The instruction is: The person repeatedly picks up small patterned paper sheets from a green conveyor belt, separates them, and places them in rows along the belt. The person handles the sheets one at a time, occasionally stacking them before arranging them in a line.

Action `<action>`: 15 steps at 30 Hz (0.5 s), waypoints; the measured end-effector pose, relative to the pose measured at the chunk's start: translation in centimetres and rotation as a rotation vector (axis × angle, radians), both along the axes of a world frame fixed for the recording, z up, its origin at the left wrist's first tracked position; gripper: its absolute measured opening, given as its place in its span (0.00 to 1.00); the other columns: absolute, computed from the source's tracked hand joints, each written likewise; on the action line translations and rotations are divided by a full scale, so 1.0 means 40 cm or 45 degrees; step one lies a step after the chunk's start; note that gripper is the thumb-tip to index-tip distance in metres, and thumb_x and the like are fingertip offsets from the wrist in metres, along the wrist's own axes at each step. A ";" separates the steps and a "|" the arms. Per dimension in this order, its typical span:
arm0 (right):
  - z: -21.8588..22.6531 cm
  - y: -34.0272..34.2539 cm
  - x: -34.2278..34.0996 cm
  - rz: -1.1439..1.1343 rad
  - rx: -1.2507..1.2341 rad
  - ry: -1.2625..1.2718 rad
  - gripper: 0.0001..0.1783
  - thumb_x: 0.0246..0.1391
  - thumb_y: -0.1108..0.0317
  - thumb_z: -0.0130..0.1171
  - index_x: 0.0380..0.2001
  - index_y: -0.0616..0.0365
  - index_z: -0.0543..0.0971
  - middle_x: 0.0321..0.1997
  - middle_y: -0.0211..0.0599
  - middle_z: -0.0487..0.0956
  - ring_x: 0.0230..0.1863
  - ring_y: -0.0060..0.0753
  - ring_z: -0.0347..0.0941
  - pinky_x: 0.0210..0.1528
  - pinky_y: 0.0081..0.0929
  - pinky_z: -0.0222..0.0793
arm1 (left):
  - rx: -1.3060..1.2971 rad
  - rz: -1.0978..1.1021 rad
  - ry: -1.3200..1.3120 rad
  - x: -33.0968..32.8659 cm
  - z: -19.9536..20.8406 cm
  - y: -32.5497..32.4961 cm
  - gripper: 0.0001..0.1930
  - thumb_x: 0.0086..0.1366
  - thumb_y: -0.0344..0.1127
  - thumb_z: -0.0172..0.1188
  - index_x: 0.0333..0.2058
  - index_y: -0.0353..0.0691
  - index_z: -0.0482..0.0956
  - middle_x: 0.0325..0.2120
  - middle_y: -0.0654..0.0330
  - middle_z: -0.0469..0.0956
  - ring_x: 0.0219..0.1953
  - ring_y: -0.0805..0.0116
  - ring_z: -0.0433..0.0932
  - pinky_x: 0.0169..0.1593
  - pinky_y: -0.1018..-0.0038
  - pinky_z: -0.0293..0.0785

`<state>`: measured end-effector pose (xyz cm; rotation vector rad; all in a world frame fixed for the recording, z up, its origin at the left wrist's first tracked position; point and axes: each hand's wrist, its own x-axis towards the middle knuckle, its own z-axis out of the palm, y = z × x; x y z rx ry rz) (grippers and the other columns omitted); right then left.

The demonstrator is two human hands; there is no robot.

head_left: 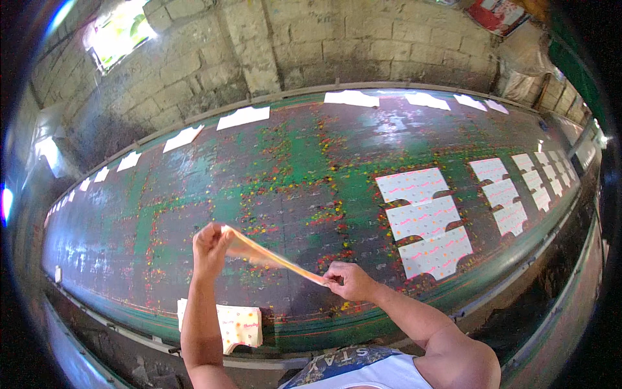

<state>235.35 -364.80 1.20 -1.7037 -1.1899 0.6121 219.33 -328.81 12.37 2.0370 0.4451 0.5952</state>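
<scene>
i can see, from afar, the left hand and right hand pinched tight on opposite ends of a cloth piece (nearly edge-on), held above the bench.

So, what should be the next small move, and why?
Perhaps lower the fabric piece onto the speckled table: the left hand and right hand hold it stretched between them, and printed fabric panels lie flat at right.

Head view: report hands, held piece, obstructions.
Left hand and right hand pinching fabric piece at either end. Piece slanting above table. Left forearm partly hiding printed stack.
</scene>
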 end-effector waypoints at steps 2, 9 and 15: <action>0.005 -0.047 -0.041 0.006 -0.048 0.015 0.12 0.58 0.73 0.69 0.45 0.61 0.86 0.41 0.39 0.83 0.43 0.40 0.82 0.46 0.37 0.79 | 0.183 -0.038 -0.073 -0.057 0.081 -0.111 0.07 0.72 0.32 0.70 0.38 0.34 0.83 0.24 0.66 0.77 0.29 0.80 0.71 0.33 0.76 0.69; 0.106 -0.100 -0.248 0.083 0.436 -0.115 0.21 0.59 0.62 0.75 0.55 0.52 0.84 0.55 0.44 0.84 0.64 0.51 0.77 0.67 0.44 0.71 | 0.321 -0.459 -0.197 -0.230 0.258 -0.433 0.09 0.72 0.34 0.70 0.36 0.35 0.83 0.18 0.65 0.73 0.20 0.79 0.66 0.26 0.74 0.65; 0.127 -0.161 -0.412 0.237 0.062 0.019 0.15 0.67 0.61 0.70 0.53 0.54 0.85 0.52 0.48 0.86 0.55 0.43 0.84 0.58 0.40 0.78 | -0.658 -0.573 -0.449 -0.303 0.249 -0.487 0.18 0.67 0.43 0.79 0.40 0.36 0.82 0.32 0.64 0.86 0.33 0.79 0.81 0.37 0.76 0.79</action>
